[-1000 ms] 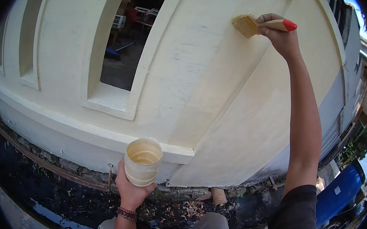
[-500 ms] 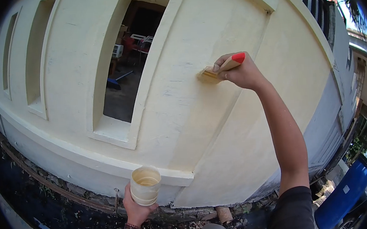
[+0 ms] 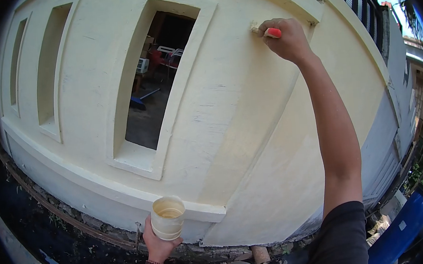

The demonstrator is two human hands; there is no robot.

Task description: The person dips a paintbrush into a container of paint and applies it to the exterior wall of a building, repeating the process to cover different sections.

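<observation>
A deeper cream band (image 3: 237, 135) runs down the boundary wall just left of its raised corner edge, and it looks freshly coated. Between that band and the framed wall opening (image 3: 184, 84), the surface is paler, with dark scuff marks (image 3: 210, 114) showing through, so this strip seems only partly covered, if at all. Right of the edge, the upper panel (image 3: 347, 70) has an even cream tone, while its lower part turns paler and greyer near the ground. By this look, the work is perhaps midway on this section; whether the 2 narrower openings farther left need a coat, I cannot tell.

The right hand (image 3: 286, 37) pinches the flat paintbrush (image 3: 274, 33) low on its handle, fingers pressed together. The red handle end points back toward the near side, and the bristles lie just left of the fingers, against the upper wall.

The left hand (image 3: 157, 245) curls around a pale plastic cup (image 3: 168, 226), upright at the near side, below the wall's ledge (image 3: 203, 212). Its inside is cream-coated; the paint level is unclear.
</observation>
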